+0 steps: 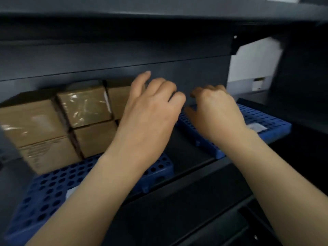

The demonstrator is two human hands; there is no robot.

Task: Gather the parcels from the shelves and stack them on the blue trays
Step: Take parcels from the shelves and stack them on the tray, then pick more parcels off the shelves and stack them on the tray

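Blocking some parcels [118, 101]: L hand [150, 118], R hand [216, 112], the 2 blurry, loosely curled, gripping nothing.

A dark grey metal shelving unit [124, 55] filled almost the whole view. Its upper shelf [159, 8] ran across the top and threw a deep shadow below, so the back panel [195, 75] was nearly black near the top and a lighter grey lower down. The front edge of the lower shelf [204, 189] crossed the view on a slant. At the right, beyond the unit, a pale white surface [253, 63] stood in brighter light, too blurred to identify.
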